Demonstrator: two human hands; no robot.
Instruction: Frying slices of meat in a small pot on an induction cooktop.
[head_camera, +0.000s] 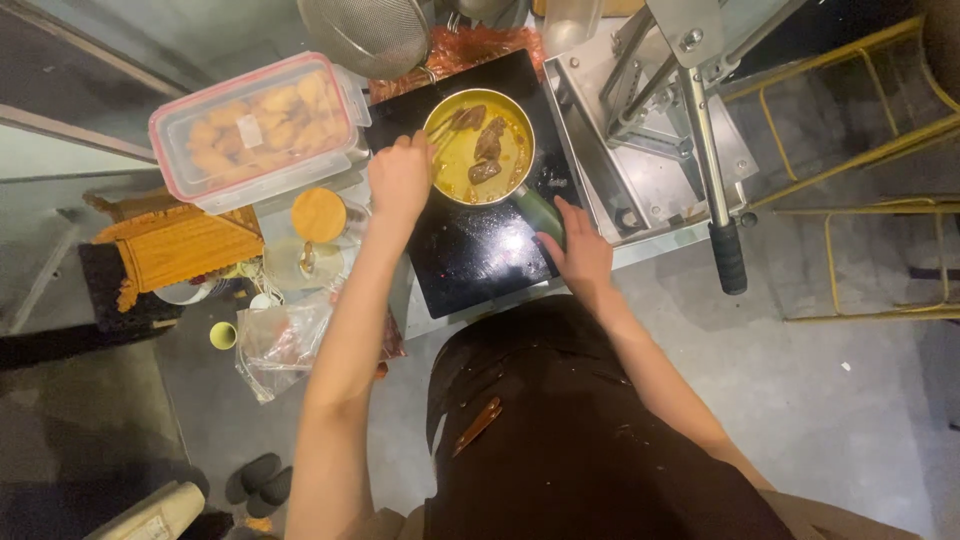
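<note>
The left hand (400, 180) is closed around a pair of chopsticks (447, 128), its fingers curled tight on the near ends while the tips reach into a small round pan (478, 147) of yellow oil, where several dark brown pieces of food (487, 150) lie. The pan sits on a black flat cooktop (470, 250), toward its far edge. The right hand (578, 250) grips the pan's dark handle (538, 210), fingers wrapped over it, at the cooktop's right side. To the left of the pan stands a clear rectangular plastic box (258, 128) with a pink-rimmed lid, a small white label on top, and pale golden pieces inside. Just beside it is a jar with a round orange lid (318, 215), and nearer still a crumpled clear plastic bag (285, 345). A metal mesh strainer (368, 35) hangs beyond the pan, and a steel press with a black-gripped lever (727, 255) stands to the right.
</note>
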